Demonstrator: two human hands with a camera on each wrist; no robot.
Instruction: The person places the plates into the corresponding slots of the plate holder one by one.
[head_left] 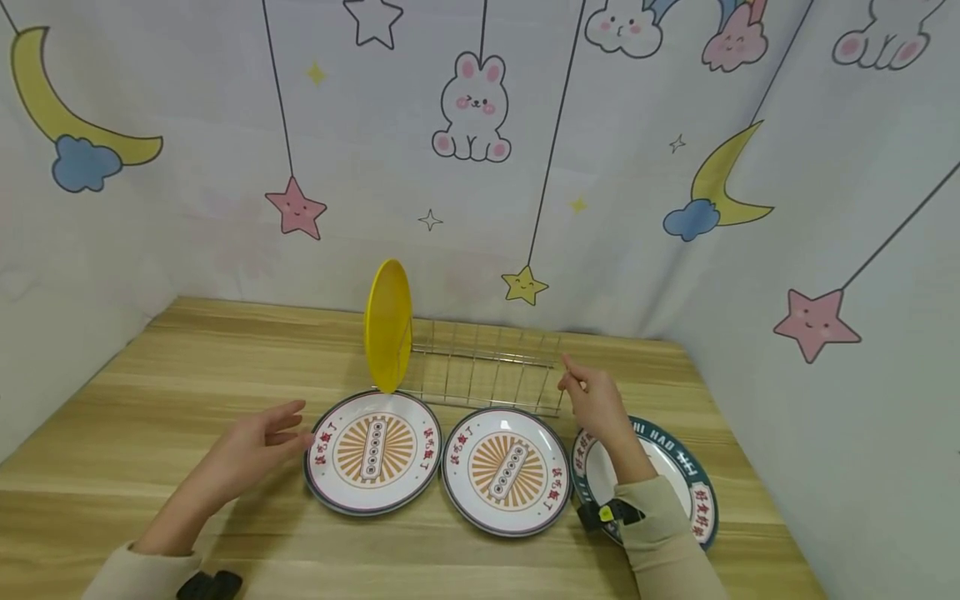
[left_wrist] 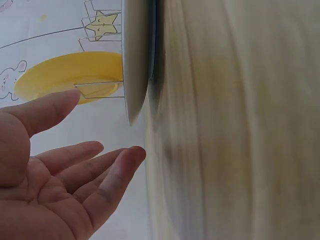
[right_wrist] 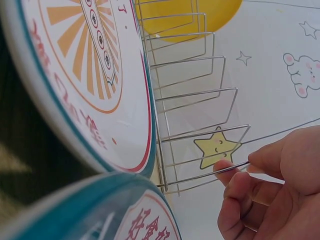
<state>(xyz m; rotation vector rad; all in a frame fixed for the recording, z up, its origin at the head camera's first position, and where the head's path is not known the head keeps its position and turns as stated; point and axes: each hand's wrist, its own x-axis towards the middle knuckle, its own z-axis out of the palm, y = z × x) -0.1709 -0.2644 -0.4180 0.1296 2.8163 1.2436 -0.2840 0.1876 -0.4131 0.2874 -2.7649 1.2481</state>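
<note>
A wire dish rack [head_left: 480, 367] stands at the back of the table, with a yellow plate [head_left: 388, 325] upright in its left end. My right hand [head_left: 596, 404] pinches the wire at the rack's right end between thumb and forefinger. Two white plates with orange sunburst centres lie in front of the rack, a left one [head_left: 352, 487] and a middle one [head_left: 506, 512]. My left hand [head_left: 258, 446] is beside the left plate, fingers relaxed and fingertips near its rim, holding nothing. Partly under my right forearm lies a green-rimmed plate [head_left: 701, 475].
The wooden table [head_left: 135, 392] meets a white curtain [head_left: 225, 150] printed with moons, stars and rabbits behind and at both sides. The plates sit close in a row across the table's front.
</note>
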